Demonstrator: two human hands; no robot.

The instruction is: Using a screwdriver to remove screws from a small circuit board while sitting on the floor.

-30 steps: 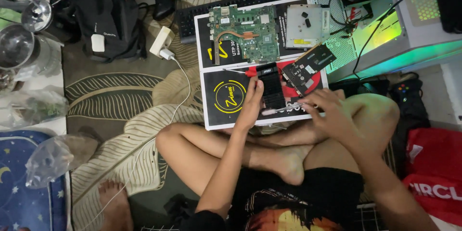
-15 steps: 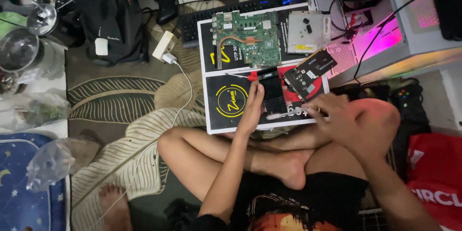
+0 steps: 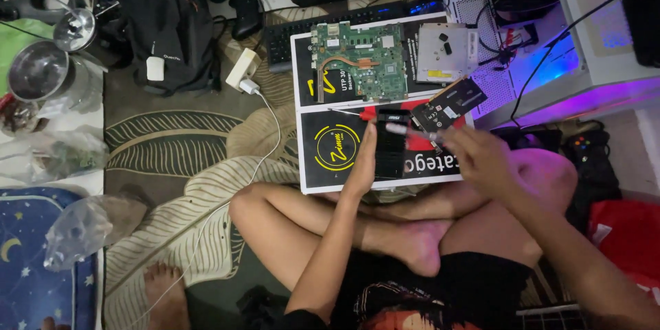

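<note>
Black and slab-shaped, the small component (image 3: 392, 150) lies flat on the black-and-white board (image 3: 330, 172) that spans the floor in front of the person's crossed legs. In the head view, the only one, its long axis runs away from the person toward the keyboard (image 3: 289, 33), one short end toward the knees, the other toward the green circuit board (image 3: 357, 62).

The left hand (image 3: 362, 165) lies against the component's left edge, fingers stretched out and together, pressing rather than clamped. The right hand (image 3: 481, 158) is closed around a screwdriver (image 3: 412, 130) whose red-and-pale handle and shaft point left, its tip over the component's far end — whether the tip touches, I cannot tell.

What could go wrong, as I judge it: the tip could skid off and scratch the component, since the left hand only steadies one side. A second dark card (image 3: 448, 104) sits propped at a tilt just beside the right hand — a knuckle could knock it. Any loosened screw could roll off into the patterned rug (image 3: 172, 144).
</note>
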